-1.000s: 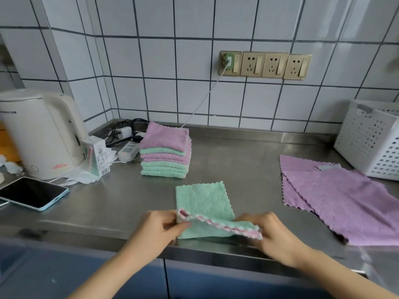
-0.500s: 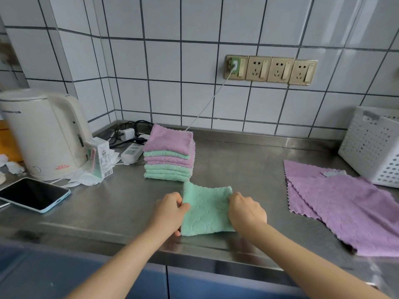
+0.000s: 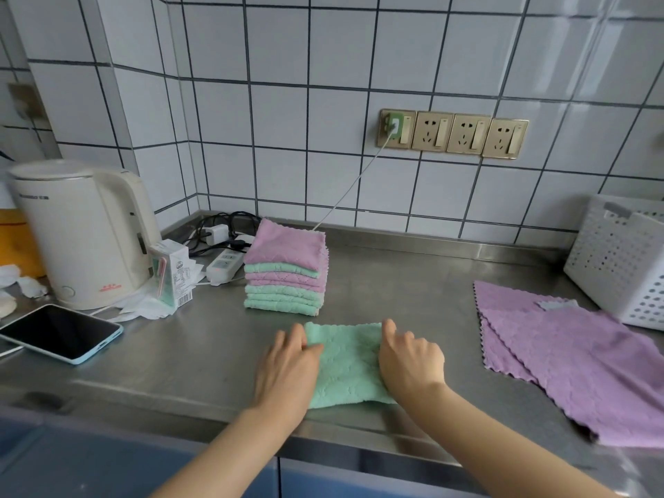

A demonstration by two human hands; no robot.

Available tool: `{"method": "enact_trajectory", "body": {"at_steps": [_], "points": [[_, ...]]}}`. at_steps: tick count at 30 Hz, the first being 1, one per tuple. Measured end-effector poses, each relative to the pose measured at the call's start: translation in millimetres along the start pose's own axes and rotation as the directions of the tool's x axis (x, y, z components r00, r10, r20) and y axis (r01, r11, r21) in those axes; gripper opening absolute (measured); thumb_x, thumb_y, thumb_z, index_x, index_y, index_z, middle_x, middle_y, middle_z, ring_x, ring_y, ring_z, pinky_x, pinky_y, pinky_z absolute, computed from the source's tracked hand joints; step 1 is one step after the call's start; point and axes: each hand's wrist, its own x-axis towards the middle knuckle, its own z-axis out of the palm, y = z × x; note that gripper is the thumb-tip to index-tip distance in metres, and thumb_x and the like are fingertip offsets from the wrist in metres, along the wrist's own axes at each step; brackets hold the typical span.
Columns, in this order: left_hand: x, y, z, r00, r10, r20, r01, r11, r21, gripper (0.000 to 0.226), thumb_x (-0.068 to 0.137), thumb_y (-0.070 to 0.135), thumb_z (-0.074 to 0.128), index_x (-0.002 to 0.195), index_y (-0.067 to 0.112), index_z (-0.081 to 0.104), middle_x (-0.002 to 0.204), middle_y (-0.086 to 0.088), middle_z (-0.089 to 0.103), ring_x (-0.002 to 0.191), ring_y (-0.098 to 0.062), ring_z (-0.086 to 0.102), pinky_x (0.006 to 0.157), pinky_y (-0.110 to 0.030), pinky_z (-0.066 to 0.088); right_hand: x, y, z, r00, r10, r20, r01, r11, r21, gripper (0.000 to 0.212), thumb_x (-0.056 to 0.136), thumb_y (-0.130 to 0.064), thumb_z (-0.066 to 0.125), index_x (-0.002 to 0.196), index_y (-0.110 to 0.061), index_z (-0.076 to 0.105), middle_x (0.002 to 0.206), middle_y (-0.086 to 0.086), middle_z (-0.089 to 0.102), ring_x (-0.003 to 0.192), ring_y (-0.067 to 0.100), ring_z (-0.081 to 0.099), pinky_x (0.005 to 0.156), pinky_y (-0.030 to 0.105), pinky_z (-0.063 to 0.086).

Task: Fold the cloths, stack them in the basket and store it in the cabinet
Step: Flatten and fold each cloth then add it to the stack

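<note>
A folded green cloth lies flat on the steel counter near its front edge. My left hand rests on the cloth's left side, fingers at its far left corner. My right hand presses on its right side, fingertips at the far right corner. Behind it stands a stack of folded pink and green cloths. Unfolded purple cloths lie spread at the right. The white perforated basket stands at the far right against the wall.
At the left stand a cream kettle, a small carton, crumpled paper and a phone. A power strip with cables lies behind the stack. Blue cabinet fronts run below the counter edge.
The near half of the green cloth, lifted a second ago, was folded over away from me; both hands moved forward and now lie flat on the folded square. The camera tilted up slightly.
</note>
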Motion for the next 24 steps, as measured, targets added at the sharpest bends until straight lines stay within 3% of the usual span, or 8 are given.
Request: {"method": "enact_trajectory", "body": {"at_steps": [2, 4, 6, 7, 10, 15, 20, 24], "points": [[-3, -5, -1, 1.0, 0.01, -0.029, -0.011, 1.0, -0.02, 0.026, 0.069, 0.022, 0.079, 0.093, 0.028, 0.075, 0.082, 0.002, 0.059, 0.073, -0.023, 0.058, 0.058, -0.035, 0.05, -3, 5, 2, 0.992, -0.105, -0.073, 0.106, 0.994, -0.001, 0.044, 0.062, -0.008, 0.073, 0.104, -0.016, 0.062, 0.076, 0.005, 0.055, 0.055, 0.026, 0.057, 0.039, 0.02, 0.009], [-6, -4, -6, 1.0, -0.008, 0.004, 0.008, 0.997, -0.075, 0.027, 0.085, 0.026, 0.062, 0.111, 0.029, 0.069, 0.102, 0.002, 0.068, 0.102, -0.027, 0.063, 0.083, -0.042, 0.05, -5, 10, 5, 0.983, -0.168, -0.08, 0.169, 0.986, 0.003, 0.039, 0.051, -0.012, 0.082, 0.088, -0.017, 0.07, 0.075, 0.005, 0.057, 0.055, 0.026, 0.054, 0.036, 0.023, 0.024], [-6, 0, -11, 0.983, -0.067, 0.171, 0.096, 0.981, -0.167, 0.038, 0.099, 0.027, 0.04, 0.135, 0.028, 0.05, 0.137, 0.004, 0.054, 0.137, -0.021, 0.037, 0.112, -0.043, 0.027, -5, 15, 12, 0.987, -0.147, -0.066, 0.153, 0.983, 0.098, 0.024, 0.081, -0.023, 0.065, 0.105, -0.02, 0.066, 0.096, 0.004, 0.059, 0.083, 0.028, 0.059, 0.059, 0.035, 0.046], [-5, 2, -13, 0.963, -0.092, 0.252, 0.153, 0.96, -0.235, 0.041, 0.1, 0.028, 0.037, 0.14, 0.027, 0.043, 0.146, 0.001, 0.045, 0.141, -0.02, 0.03, 0.114, -0.04, 0.023, -5, 17, 16, 0.993, -0.113, -0.041, 0.118, 0.981, 0.154, 0.028, 0.093, -0.027, 0.048, 0.118, -0.023, 0.059, 0.11, 0.004, 0.057, 0.1, 0.028, 0.055, 0.076, 0.037, 0.047], [-2, 5, -16, 0.943, -0.168, 0.289, 0.303, 0.794, -0.528, 0.047, 0.095, 0.029, 0.048, 0.141, 0.031, 0.04, 0.144, -0.006, 0.046, 0.126, -0.022, 0.049, 0.1, -0.032, 0.042, -5, 20, 20, 0.997, -0.078, -0.009, 0.078, 0.962, 0.262, 0.04, 0.1, -0.029, 0.028, 0.136, -0.025, 0.044, 0.129, 0.001, 0.051, 0.122, 0.026, 0.043, 0.096, 0.034, 0.04], [10, 5, -18, 0.899, -0.277, 0.34, 0.42, 0.321, -0.849, 0.07, 0.083, 0.001, 0.062, 0.139, 0.034, 0.039, 0.108, 0.022, 0.063, 0.094, -0.008, 0.067, 0.084, -0.03, 0.055, -6, 17, 23, 0.999, -0.038, 0.016, 0.027, 0.896, 0.444, 0.04, 0.1, -0.024, 0.029, 0.137, -0.023, 0.042, 0.12, 0.001, 0.055, 0.12, 0.022, 0.045, 0.086, 0.031, 0.044], [21, 8, -28, 0.924, -0.289, 0.251, 0.306, 0.164, -0.938, 0.074, 0.079, -0.015, 0.056, 0.129, 0.038, 0.043, 0.114, 0.022, 0.062, 0.071, -0.004, 0.066, 0.069, -0.018, 0.051, -10, 13, 26, 0.999, -0.004, 0.037, -0.019, 0.8, 0.599, 0.042, 0.096, -0.019, 0.037, 0.137, -0.025, 0.037, 0.121, 0.0, 0.053, 0.123, 0.022, 0.038, 0.091, 0.03, 0.042], [43, 0, -43, 0.952, -0.261, 0.16, 0.185, 0.076, -0.98, 0.069, 0.078, -0.02, 0.059, 0.127, 0.027, 0.053, 0.114, 0.016, 0.063, 0.1, 0.005, 0.063, 0.078, -0.011, 0.049, -4, 7, 17, 0.995, 0.096, 0.023, -0.069, 0.514, 0.855, 0.049, 0.097, -0.018, 0.042, 0.143, -0.024, 0.027, 0.12, -0.001, 0.059, 0.111, 0.024, 0.055, 0.088, 0.03, 0.041]]}}
